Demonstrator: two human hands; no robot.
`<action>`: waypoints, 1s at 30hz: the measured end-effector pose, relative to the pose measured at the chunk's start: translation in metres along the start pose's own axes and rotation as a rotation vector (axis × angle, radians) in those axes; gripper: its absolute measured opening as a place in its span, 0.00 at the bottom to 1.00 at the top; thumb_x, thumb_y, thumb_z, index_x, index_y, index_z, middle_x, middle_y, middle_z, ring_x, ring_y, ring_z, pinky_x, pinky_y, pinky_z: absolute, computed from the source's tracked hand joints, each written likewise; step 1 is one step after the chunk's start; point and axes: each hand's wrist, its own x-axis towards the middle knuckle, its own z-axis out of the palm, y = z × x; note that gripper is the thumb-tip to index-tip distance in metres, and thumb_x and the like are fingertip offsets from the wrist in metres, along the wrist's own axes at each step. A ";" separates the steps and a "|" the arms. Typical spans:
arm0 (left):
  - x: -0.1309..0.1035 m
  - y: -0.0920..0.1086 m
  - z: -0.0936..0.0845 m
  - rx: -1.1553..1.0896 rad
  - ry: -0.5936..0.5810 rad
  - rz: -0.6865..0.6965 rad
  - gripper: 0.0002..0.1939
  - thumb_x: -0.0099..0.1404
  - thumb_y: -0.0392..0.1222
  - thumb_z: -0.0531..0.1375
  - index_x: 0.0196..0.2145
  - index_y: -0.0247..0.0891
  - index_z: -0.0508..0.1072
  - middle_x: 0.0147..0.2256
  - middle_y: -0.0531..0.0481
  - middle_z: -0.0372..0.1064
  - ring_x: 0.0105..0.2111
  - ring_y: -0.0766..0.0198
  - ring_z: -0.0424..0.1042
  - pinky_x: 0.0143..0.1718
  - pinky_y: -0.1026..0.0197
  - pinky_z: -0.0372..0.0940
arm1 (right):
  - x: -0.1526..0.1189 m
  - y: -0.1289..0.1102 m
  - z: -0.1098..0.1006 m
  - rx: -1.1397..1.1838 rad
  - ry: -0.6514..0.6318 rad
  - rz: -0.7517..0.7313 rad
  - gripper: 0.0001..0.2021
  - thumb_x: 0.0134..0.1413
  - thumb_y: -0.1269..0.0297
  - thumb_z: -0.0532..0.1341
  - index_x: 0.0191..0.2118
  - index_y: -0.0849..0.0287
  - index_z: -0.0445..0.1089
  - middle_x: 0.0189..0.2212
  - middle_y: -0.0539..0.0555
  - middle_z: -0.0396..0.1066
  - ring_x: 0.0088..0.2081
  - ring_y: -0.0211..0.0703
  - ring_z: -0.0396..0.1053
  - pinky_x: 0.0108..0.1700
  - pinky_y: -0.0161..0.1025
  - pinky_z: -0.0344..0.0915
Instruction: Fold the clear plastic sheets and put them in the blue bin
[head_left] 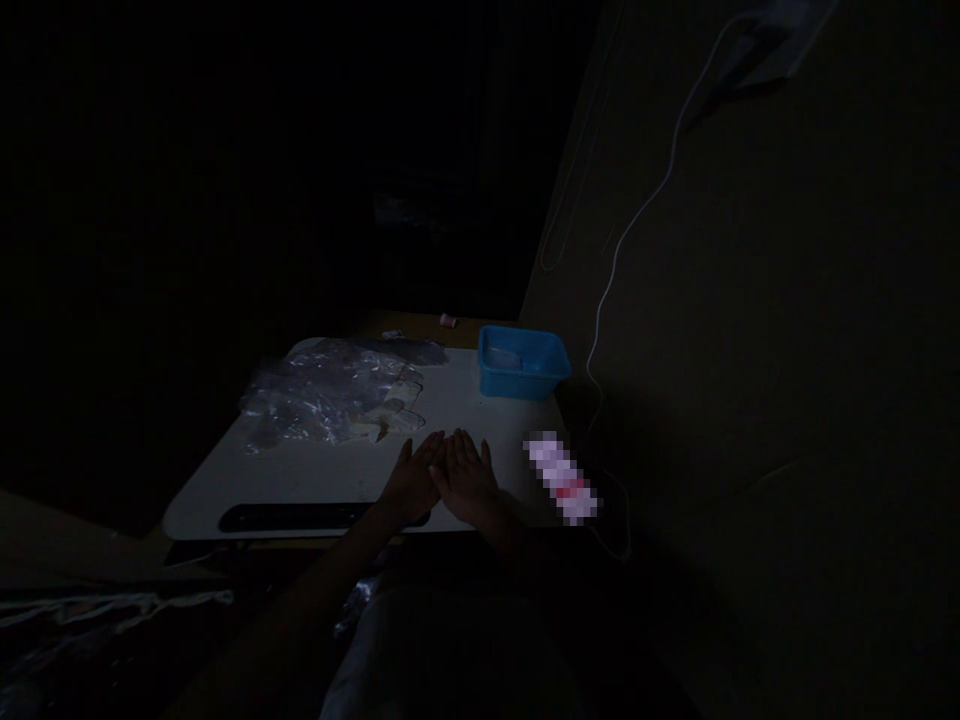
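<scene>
In the dim head view, my left hand and my right hand are side by side over the front part of a white table. Their inner edges meet or overlap. Fingers stretch forward on both, thumbs apart, and nothing shows in either one. Whether they touch the tabletop is too dark to tell. Left of them lie crumpled clear plastic bags, with pale, cloth-like pieces at their right edge. Beyond my right hand stands a blue plastic basket with something pale inside.
A bright pixelated strip lies at the table's right edge. A black slot runs along the front edge. Behind the table, a small pinkish object rests on a wooden surface. A white cable hangs down the right wall.
</scene>
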 end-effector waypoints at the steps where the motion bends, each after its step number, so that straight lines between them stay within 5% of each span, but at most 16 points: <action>1: 0.000 0.000 0.000 0.007 0.000 0.000 0.29 0.59 0.38 0.46 0.59 0.36 0.51 0.60 0.41 0.46 0.60 0.56 0.45 0.56 0.45 0.42 | 0.000 0.000 0.000 0.000 0.004 -0.002 0.30 0.60 0.51 0.36 0.60 0.67 0.49 0.60 0.62 0.45 0.62 0.48 0.38 0.59 0.53 0.33; 24: 0.000 0.003 -0.002 0.012 -0.015 -0.015 0.28 0.59 0.37 0.45 0.58 0.34 0.52 0.60 0.41 0.46 0.60 0.55 0.44 0.56 0.45 0.43 | -0.001 0.000 -0.004 0.046 -0.019 0.025 0.31 0.59 0.50 0.37 0.59 0.68 0.49 0.61 0.62 0.41 0.63 0.48 0.32 0.60 0.52 0.33; 30: 0.001 0.002 0.003 0.019 0.001 -0.004 0.27 0.60 0.38 0.45 0.58 0.34 0.54 0.59 0.41 0.47 0.60 0.55 0.44 0.56 0.44 0.42 | -0.001 0.005 0.002 0.101 0.089 0.027 0.30 0.58 0.49 0.42 0.59 0.67 0.49 0.61 0.63 0.42 0.63 0.50 0.33 0.60 0.51 0.37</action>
